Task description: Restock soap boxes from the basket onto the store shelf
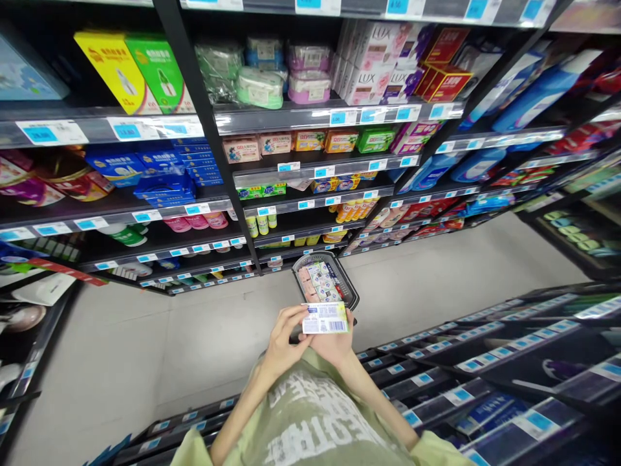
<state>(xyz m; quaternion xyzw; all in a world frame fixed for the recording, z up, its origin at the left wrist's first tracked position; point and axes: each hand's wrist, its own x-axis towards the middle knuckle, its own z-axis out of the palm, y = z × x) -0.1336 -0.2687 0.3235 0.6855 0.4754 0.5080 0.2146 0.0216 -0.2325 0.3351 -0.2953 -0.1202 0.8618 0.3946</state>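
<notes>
A: And right now, at lower centre of the frame: a small white carton (324, 317), raised off everything, held from two sides. How about the grip?

B: Left hand (286, 331) drawn narrow on the carton's left end, fingers over the far corner, thumb near the close edge. Right hand (334, 346) cupped beneath and around the right end.

A: Why like that?

B: Probably for steadiness, with the weight borne from below and the printed face left uncovered. Turned upward, too: barcode in plain sight, small print too fine to read.

A: And just beyond?

B: Near the centre, a dark shopping basket (347, 279), near end partly hidden behind the carton. Inside, pale pink packs (306, 283) at left, white-and-blue packs (321, 278) alongside, laid close together, likely to save room.

A: Up top?

B: Lux boxes (373, 65), stacked at upper centre, brand name outward, presumably for quick spotting. To the left, plastic-wrapped cases (310, 85); underneath, a row of colourful cartons (310, 141) above price tags (325, 171).
</notes>
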